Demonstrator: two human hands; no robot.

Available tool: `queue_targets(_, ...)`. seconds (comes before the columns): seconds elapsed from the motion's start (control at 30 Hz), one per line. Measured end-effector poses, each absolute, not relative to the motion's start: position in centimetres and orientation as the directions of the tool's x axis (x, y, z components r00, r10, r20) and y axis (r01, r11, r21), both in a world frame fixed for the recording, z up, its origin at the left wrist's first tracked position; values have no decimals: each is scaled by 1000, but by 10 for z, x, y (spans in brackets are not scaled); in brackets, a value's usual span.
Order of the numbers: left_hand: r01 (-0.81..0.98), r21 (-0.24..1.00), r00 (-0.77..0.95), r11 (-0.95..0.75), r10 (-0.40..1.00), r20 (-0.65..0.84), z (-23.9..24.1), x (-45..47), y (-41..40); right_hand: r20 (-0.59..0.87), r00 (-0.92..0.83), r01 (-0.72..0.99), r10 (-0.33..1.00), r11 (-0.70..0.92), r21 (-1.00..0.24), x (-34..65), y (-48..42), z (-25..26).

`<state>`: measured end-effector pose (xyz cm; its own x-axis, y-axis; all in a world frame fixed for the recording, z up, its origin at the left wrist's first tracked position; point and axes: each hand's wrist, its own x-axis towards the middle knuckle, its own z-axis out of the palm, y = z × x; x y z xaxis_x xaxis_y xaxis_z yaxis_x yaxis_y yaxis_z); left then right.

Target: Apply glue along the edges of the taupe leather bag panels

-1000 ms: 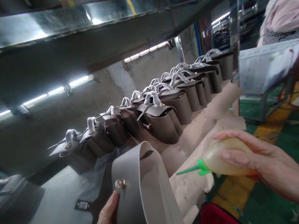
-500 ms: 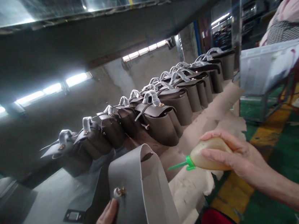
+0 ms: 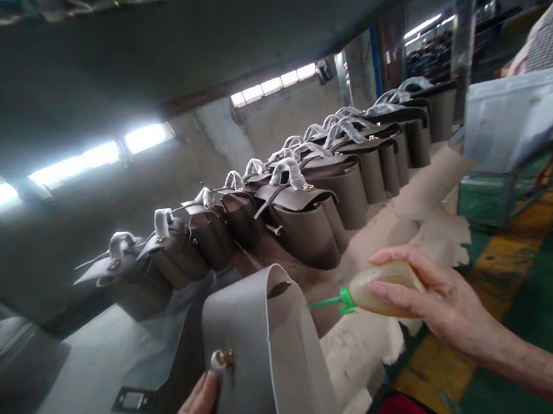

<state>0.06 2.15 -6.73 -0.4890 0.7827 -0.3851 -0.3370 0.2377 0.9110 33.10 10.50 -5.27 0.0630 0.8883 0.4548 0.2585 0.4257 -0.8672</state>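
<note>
The open grey bag [image 3: 246, 392] stands tilted at the tabletop's [image 3: 97, 346] near edge, the left hand [image 3: 195, 412] against its panel beside the metal clasp [image 3: 228, 358]; whether those fingers close around it is hidden. It looks light and fairly stiff, best held by the panel, off the thin rim. Right-hand [image 3: 438, 294] fingers are clamped around a bottle [image 3: 367, 291], probably soft and best gripped lightly, its green nozzle [image 3: 347, 300] near that rim. Beyond, bags with wrapped handles [image 3: 305, 234] stand in rows.
</note>
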Motion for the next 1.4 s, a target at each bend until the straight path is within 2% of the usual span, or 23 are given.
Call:
queue_targets(0.3, -295, 940, -555, 174, 770, -317, -68, 8, 19, 619, 6, 380, 786, 570, -728, 332, 107, -58)
queue_targets(0.53, -405, 874, -504, 269, 732, -458, -61, 15, 19, 729, -111, 400, 676, 702, -590, 334, 104, -57)
queue_targets(0.7, -487, 832, -428, 265, 758, -492, -51, 21, 18, 721, -119, 408, 683, 696, -591, 337, 98, -60)
queue_targets(0.97, -507, 834, -469, 217, 742, -478, -41, 35, 18, 679, -115, 422, 725, 654, -627, 339, 85, -62)
queue_targets(1.13, -460, 864, -526, 206, 721, -452, -36, 40, 18, 712, -108, 426, 694, 679, -598, 335, 90, -63)
queue_targets(1.4, -418, 878, -510, 235, 739, -440, -43, 34, 15, 764, -80, 440, 640, 710, -549, 328, 104, -63)
